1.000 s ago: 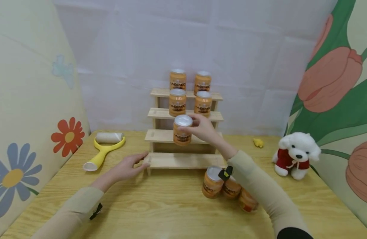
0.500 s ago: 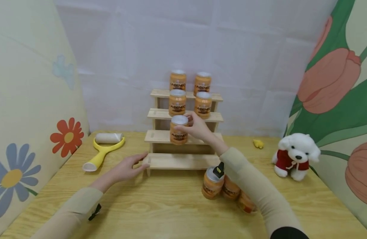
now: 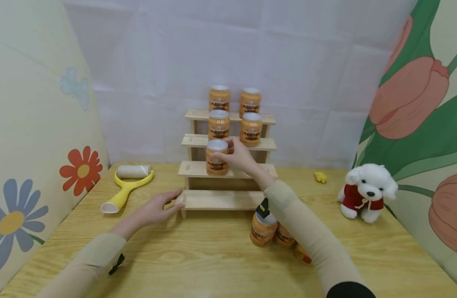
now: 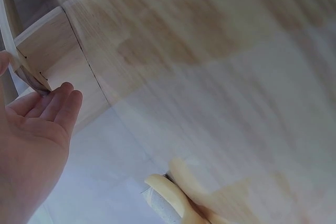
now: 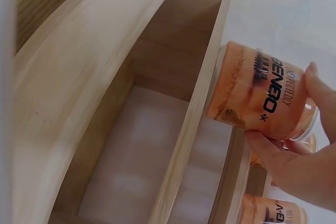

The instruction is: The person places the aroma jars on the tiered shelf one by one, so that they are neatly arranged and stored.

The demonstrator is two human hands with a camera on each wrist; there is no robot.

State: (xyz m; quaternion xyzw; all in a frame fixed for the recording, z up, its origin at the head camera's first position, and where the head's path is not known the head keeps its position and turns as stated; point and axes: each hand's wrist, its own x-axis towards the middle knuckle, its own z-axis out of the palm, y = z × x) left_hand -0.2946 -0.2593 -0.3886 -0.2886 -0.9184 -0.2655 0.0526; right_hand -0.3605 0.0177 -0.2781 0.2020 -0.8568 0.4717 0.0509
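Observation:
My right hand (image 3: 240, 156) pinches an orange can (image 3: 216, 159) with a silver lid between thumb and fingers. Upright, the can stands at the second-lowest tier of a wooden stepped shelf (image 3: 213, 200); in the right wrist view the can's (image 5: 262, 90) base meets the board. Two matching cans (image 3: 251, 130) stand on the tier above, and two more cans (image 3: 219, 99) on the top tier. At the left end of the lowest board, my left hand (image 3: 155, 210) grips the shelf, its thumb and fingers (image 4: 62, 103) on either side of the board.
Several orange cans (image 3: 263, 231) are grouped on the table right of the shelf's front, partly behind my right sleeve. A yellow-handled lint roller (image 3: 125, 188) lies left. A white plush dog (image 3: 367, 192) and a small yellow object (image 3: 320, 177) are at the right.
My right hand has carried the can slightly left and back onto the second-lowest tier, lining it up under the left cans above. The left hand keeps its place.

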